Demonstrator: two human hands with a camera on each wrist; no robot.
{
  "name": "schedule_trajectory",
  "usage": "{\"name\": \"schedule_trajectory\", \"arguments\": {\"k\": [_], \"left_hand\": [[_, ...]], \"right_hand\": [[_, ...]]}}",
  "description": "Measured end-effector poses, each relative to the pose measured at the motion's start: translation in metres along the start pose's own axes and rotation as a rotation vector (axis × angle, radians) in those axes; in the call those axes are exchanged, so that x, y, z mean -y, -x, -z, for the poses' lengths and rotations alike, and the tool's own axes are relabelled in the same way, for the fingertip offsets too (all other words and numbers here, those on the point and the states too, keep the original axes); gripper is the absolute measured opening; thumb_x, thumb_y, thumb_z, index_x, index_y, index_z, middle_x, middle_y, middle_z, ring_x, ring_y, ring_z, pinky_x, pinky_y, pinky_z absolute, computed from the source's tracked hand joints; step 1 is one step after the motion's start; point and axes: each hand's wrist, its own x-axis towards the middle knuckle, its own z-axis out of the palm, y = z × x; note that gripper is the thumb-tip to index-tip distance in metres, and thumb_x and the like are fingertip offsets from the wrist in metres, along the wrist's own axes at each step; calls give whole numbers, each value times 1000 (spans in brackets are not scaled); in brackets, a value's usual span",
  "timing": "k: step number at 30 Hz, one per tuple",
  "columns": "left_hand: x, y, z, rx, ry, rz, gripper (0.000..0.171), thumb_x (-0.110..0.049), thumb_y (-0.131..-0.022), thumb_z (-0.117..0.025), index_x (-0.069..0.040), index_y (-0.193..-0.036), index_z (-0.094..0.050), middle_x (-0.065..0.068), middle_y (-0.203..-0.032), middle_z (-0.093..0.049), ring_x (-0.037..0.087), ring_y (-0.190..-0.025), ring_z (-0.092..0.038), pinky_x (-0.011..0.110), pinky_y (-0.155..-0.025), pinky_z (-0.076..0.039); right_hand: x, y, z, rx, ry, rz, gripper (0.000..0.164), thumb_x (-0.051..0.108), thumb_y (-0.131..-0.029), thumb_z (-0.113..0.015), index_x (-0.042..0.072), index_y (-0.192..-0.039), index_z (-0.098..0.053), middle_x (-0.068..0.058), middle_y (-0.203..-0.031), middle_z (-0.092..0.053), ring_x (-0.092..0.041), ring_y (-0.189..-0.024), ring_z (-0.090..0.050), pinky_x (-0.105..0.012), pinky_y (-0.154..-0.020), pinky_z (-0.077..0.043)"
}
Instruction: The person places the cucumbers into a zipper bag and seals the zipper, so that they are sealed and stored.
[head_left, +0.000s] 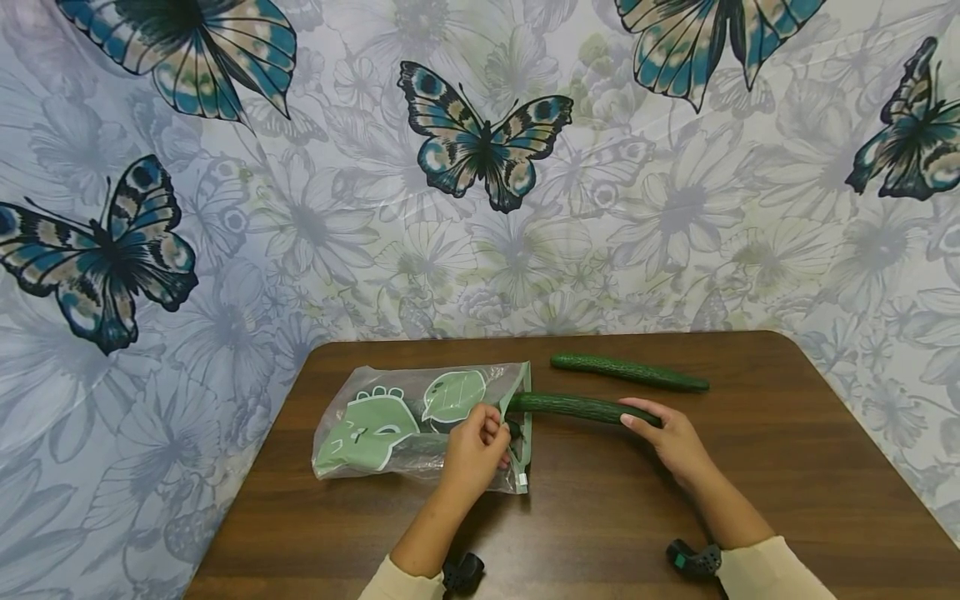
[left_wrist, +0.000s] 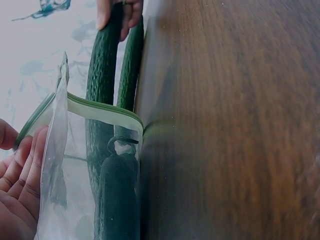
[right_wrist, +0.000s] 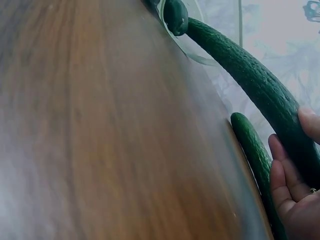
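Note:
A clear zip bag (head_left: 367, 433) with green animal prints lies flat on the table, its mouth facing right. My left hand (head_left: 472, 446) pinches the green-edged rim, and in the left wrist view the mouth gapes. With thumb and fingers, my right hand (head_left: 675, 442) grips the right end of a long cucumber (head_left: 573, 407). The far end of that cucumber is inside the bag, seen through the plastic in the left wrist view. Another cucumber (left_wrist: 117, 195) lies within the bag, its tip (right_wrist: 175, 17) at the opening.
A loose cucumber (head_left: 630, 372) lies near the back edge of the brown wooden table (head_left: 585, 533), behind the held one. A butterfly-patterned cloth (head_left: 487, 275) hangs behind the table. A white zip slider (head_left: 522, 480) sits at the bag's front corner.

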Motion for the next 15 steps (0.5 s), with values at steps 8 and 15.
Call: {"name": "schedule_trajectory", "arguments": {"k": [8,15], "left_hand": [[0,0,-1,-7,4,-2,7,-2,-94,-63,-6,-95,-57,9,-75,-65,11,-50,-63,24,-45,-59],[-1,1,-1,-3,5,9,6,-3,-94,-62,-5,-96,-57,9,-75,-65,12,-50,-64,24,-46,-59]], "right_hand": [[5,-3,-12,-7,-25,14,50,36,-97,-67,10,-139,-60,-18,-154,-47,-40,-148,-34,-70,-120,-26],[7,-4,-24,11,-59,21,48,35,-98,-66,10,-138,-60,-17,-154,-48,-40,-148,-33,-69,-121,-24]]}}
